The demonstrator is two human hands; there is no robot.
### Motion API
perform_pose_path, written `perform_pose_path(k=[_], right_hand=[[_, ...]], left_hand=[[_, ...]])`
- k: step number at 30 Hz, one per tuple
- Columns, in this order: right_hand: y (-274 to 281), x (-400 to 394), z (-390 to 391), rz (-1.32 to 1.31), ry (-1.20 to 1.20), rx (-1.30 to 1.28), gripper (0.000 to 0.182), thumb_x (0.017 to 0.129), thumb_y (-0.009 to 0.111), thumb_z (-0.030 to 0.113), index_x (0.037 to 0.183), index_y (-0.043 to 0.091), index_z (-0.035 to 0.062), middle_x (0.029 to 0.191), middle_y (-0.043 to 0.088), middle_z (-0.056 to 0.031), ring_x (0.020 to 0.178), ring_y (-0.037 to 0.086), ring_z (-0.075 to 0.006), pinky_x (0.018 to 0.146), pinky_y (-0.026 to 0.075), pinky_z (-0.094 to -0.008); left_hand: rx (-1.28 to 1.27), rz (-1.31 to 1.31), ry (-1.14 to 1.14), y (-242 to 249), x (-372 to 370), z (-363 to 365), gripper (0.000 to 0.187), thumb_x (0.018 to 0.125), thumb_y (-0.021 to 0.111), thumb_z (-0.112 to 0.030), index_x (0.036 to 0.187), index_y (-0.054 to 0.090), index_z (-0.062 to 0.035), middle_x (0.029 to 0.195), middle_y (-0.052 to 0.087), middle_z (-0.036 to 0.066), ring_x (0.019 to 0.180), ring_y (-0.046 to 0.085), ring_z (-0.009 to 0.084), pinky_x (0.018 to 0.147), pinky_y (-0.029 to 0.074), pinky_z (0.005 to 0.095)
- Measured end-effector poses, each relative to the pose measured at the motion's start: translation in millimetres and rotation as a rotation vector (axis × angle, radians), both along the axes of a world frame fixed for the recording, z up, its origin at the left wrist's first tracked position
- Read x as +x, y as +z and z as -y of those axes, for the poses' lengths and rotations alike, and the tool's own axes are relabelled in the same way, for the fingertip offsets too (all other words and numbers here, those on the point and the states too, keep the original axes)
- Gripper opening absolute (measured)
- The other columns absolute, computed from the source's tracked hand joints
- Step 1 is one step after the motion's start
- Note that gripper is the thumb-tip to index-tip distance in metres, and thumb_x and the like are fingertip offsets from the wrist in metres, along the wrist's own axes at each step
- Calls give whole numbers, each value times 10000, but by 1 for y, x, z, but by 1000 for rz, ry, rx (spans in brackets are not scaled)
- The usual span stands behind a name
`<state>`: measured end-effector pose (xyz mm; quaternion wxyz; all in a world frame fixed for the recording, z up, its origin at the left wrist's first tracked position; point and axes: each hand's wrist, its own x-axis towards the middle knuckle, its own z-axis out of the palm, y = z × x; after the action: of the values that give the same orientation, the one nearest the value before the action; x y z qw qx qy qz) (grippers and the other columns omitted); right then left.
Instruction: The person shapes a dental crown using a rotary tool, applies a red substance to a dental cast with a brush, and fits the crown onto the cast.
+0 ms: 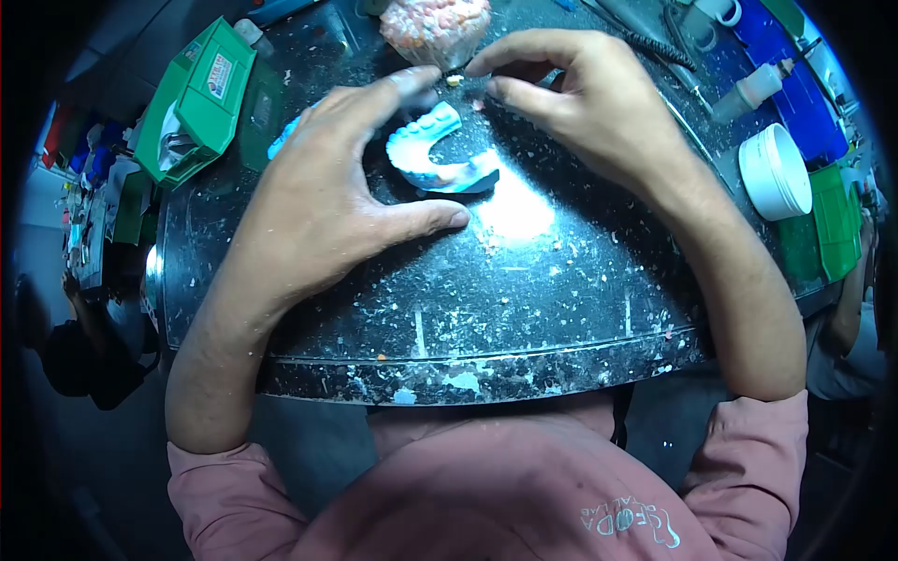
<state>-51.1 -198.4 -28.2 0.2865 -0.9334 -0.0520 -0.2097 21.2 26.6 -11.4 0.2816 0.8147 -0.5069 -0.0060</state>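
Observation:
A light blue horseshoe-shaped dental model (412,154) with teeth rests on the dark worktop. My left hand (323,182) arches beside it, thumb and fingers spread apart, with the model in the gap between them. Part of another blue piece (281,140) shows from behind that hand; the rest is hidden. Beyond the model, my right hand (599,107) hovers with index finger and thumb bent and a gap between them. Close to the fingertips of both hands lies a small yellowish piece (455,80).
A mound of pinkish lumps (435,28) stands at the back. Green bins (201,103) are on the left, with another green bin (832,224) on the right beside a white tub (774,172). Tools and cords (655,51) lie back right. Other people's arms show at both sides.

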Motion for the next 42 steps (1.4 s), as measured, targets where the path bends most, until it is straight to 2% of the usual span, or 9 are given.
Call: perform_pose_path(k=[3,9,11,17,20,30,32,36,42], right_hand=[[-1,5,-12,29,-21,-81,251,845,641,143,1054,721,29,935,709,-204,872,705,-318,848,553,-394],[-9,9,-12,87,18,-212,210,847,667,161,1011,730,44,898,696,-179,867,689,-313,822,551,-405],[-10,8,-9,80,36,-156,216,855,709,147,1049,709,50,884,664,-96,751,635,-183,692,527,-337],[-4,-6,-4,-28,57,-130,181,847,713,130,1008,704,50,887,665,-74,755,616,-166,696,522,-313],[-1,-12,-3,-46,55,-95,169,842,712,125,993,704,48,876,660,-67,745,601,-165,695,517,-309],[3,-14,1,-25,83,-161,173,819,702,144,952,723,35,845,705,-145,800,703,-259,756,566,-362],[7,-16,2,-33,140,3,166,841,723,122,978,712,30,849,693,-64,785,655,-143,758,532,-280],[28,-25,-7,-210,372,369,217,828,748,100,1021,711,7,904,715,-69,864,675,-131,825,537,-281],[11,-32,-19,-118,442,416,216,795,753,45,1002,706,6,870,708,-65,827,678,-131,776,547,-275]], left_hand=[[17,25,-43,-1,3,-2,836,581,911,-257,1319,572,-58,1252,606,135,1173,574,255,1039,417,361],[48,-7,-78,7,-3,-4,831,556,913,-301,1290,593,-77,1214,606,114,1144,572,257,1020,430,369],[40,-37,-85,7,-3,-5,839,549,915,-307,1292,594,-87,1211,605,111,1134,571,254,1017,432,372],[-44,4,-173,14,0,-6,606,552,912,-237,1096,685,-91,1111,635,81,1090,580,235,976,440,359],[-45,12,-179,17,-7,-5,308,609,866,-124,878,724,-74,1056,651,62,1025,585,204,903,441,332],[-11,-63,-167,16,-10,-5,229,653,826,-74,866,744,-63,977,678,69,948,609,185,869,441,310],[-52,-148,-133,15,-10,-5,217,658,821,-65,859,740,-55,970,689,67,944,614,181,870,442,307],[-41,-138,-148,16,-9,-8,202,664,815,-51,848,730,-45,958,696,69,950,621,177,870,446,307],[-76,-113,-155,14,-12,-8,193,672,810,-41,838,713,-36,932,693,73,956,632,185,887,451,314]])
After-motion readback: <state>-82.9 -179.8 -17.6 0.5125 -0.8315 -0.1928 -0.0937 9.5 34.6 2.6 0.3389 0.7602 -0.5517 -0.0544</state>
